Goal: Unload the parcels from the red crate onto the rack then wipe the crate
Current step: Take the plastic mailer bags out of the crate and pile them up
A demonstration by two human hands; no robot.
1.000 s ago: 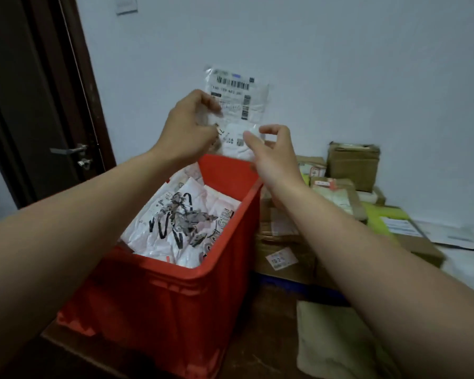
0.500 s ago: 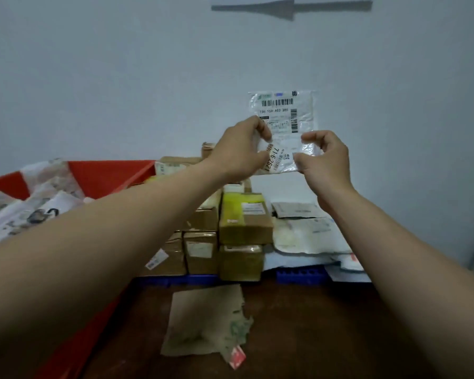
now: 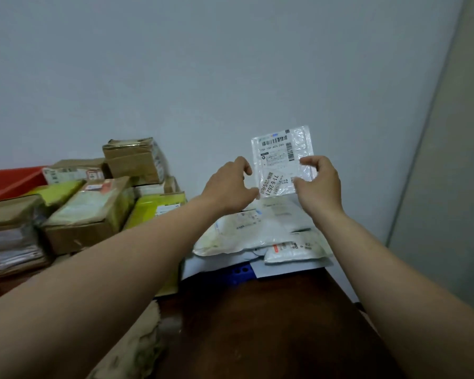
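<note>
Right hand (image 3: 321, 184) pinches the parcel (image 3: 281, 157) by its right edge. Left hand (image 3: 229, 186) curls at its lower corner, grip unclear. Parcel hangs above mailers (image 3: 257, 228) on the rack (image 3: 240, 273). Crate (image 3: 10, 181), far left, contents hidden; placing and wiping likely remain.

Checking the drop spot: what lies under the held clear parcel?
Below the clear parcel: white mailers piled on a blue rack. Whatever lies beneath that pile is covered.

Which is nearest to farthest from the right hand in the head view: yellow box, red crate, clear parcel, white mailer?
1. clear parcel, pinched by the right hand.
2. white mailer, just below the hand.
3. yellow box, off to the left.
4. red crate, at the far left edge.
</note>
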